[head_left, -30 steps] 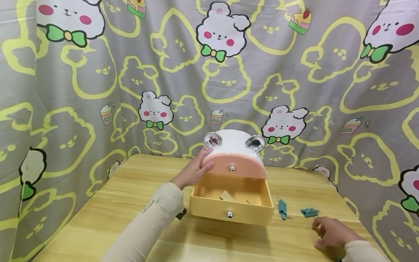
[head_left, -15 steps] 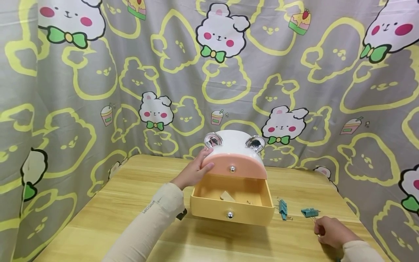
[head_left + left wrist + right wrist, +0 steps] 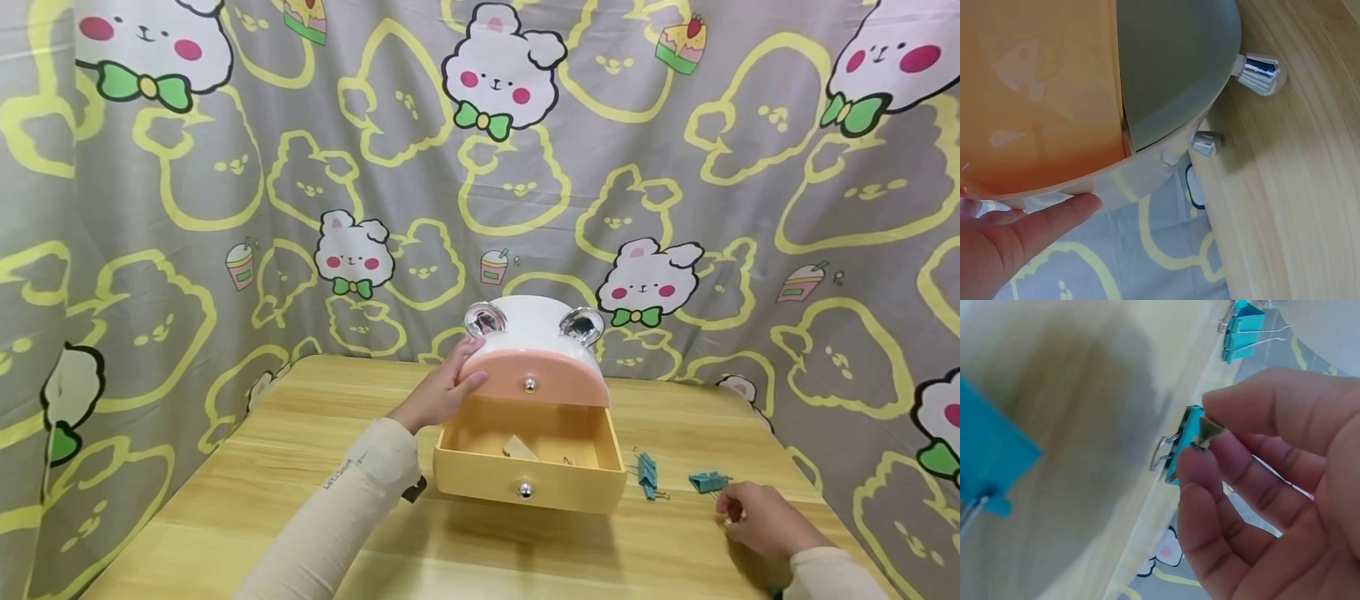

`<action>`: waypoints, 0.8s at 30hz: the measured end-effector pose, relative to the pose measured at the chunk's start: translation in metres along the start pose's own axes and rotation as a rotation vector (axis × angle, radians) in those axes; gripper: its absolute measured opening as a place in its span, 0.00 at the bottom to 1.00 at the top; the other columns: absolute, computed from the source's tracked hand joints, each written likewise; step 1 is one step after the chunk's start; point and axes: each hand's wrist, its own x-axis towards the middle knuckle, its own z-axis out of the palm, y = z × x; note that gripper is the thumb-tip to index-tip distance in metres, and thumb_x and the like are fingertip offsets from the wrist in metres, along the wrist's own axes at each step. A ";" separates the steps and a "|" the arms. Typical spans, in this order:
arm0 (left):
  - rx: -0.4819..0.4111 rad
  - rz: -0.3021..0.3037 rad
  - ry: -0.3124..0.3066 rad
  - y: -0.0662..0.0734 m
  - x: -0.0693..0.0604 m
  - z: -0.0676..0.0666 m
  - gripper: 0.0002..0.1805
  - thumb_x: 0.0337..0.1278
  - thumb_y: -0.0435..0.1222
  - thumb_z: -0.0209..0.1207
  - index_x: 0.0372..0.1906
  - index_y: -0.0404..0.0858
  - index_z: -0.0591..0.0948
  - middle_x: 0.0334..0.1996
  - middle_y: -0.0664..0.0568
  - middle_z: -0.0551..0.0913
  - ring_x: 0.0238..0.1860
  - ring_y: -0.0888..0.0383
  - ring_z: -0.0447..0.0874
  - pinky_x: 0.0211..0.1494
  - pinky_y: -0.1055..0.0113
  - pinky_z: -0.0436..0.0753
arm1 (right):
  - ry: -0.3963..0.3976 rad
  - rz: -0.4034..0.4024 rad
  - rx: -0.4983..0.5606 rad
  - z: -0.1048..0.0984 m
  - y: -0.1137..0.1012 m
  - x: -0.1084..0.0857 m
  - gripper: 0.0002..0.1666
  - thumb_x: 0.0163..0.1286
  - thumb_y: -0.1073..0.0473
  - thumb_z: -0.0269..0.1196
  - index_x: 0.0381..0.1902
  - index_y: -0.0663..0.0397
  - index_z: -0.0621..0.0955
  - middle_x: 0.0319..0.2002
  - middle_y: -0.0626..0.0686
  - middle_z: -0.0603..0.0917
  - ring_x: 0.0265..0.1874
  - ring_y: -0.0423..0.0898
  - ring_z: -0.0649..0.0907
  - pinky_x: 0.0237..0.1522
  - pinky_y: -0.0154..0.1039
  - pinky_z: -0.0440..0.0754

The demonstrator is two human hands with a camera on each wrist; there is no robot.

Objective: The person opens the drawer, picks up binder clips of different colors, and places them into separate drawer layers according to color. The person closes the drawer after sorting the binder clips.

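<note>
A white box with animal ears [image 3: 540, 325] stands on the table, with a peach upper drawer [image 3: 566, 383] and a yellow lower drawer [image 3: 573, 490] pulled out. My left hand [image 3: 442, 387] rests against the box's left side, its thumb over the peach drawer's edge. In the left wrist view the thumb [image 3: 1054, 225] lies straight along the white shell. My right hand [image 3: 765, 517] pinches a small gold binder clip [image 3: 1209, 429] between thumb and fingertips, above the table. Beyond it lies a teal binder clip [image 3: 708, 482]; another teal binder clip [image 3: 647, 477] is beside the drawer.
Inside the yellow drawer lie a pale flat block [image 3: 519, 448] and a small wire piece [image 3: 570, 460]. A teal clip [image 3: 997, 444] shows close up in the right wrist view. Patterned curtains [image 3: 420, 167] stand behind and beside the wooden table [image 3: 315, 417].
My right hand has drawn its thumb and fingers together and now has the small gold binder clip between them, slightly raised. The left hand stays on the box.
</note>
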 end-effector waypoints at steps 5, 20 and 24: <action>0.006 0.002 -0.004 0.000 0.000 -0.001 0.33 0.72 0.49 0.50 0.76 0.50 0.55 0.76 0.45 0.46 0.72 0.40 0.51 0.70 0.43 0.53 | 0.029 0.001 0.009 -0.005 -0.005 0.004 0.11 0.50 0.72 0.65 0.32 0.55 0.79 0.27 0.46 0.76 0.27 0.40 0.73 0.28 0.36 0.73; 0.043 0.012 -0.011 0.000 0.000 -0.003 0.33 0.73 0.48 0.49 0.76 0.48 0.54 0.76 0.43 0.48 0.72 0.39 0.53 0.70 0.43 0.54 | 0.155 -0.032 0.099 -0.026 -0.039 0.010 0.11 0.60 0.69 0.63 0.42 0.61 0.80 0.32 0.49 0.79 0.28 0.42 0.81 0.24 0.35 0.77; 0.042 0.032 -0.005 -0.001 0.001 -0.003 0.32 0.73 0.47 0.49 0.76 0.47 0.55 0.76 0.42 0.49 0.71 0.39 0.54 0.70 0.44 0.55 | 0.193 -0.056 0.074 -0.032 -0.050 0.013 0.11 0.60 0.68 0.63 0.42 0.59 0.81 0.32 0.48 0.78 0.29 0.42 0.81 0.25 0.35 0.78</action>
